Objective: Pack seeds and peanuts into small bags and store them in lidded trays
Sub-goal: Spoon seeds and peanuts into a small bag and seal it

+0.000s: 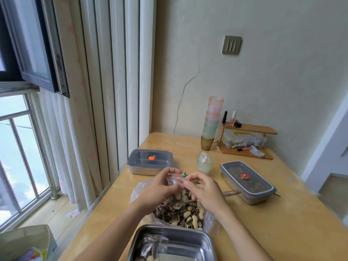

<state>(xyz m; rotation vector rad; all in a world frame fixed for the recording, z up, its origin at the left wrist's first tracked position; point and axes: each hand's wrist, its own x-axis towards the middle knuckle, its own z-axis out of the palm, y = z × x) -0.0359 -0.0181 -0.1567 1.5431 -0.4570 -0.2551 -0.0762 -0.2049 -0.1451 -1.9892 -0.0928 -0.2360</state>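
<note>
My left hand (pixel 160 187) and my right hand (pixel 203 187) together pinch a small clear bag (pixel 174 179) with green print, held above a large open plastic bag of striped seeds and peanuts (pixel 180 213). A metal spoon handle (pixel 230 193) sticks out of that pile to the right. At the near edge lies an open steel tray (pixel 195 240) holding a filled small bag (pixel 150 245). Two lidded trays with orange valves stand further back: one on the left (pixel 150 162), one on the right (pixel 246 182).
A pale green cup (pixel 204 163) with clear bags in it stands behind my hands. A tall stack of coloured cups (pixel 211 121) and a small wooden shelf (pixel 248 140) with cosmetics are by the wall. A window and curtain are on the left.
</note>
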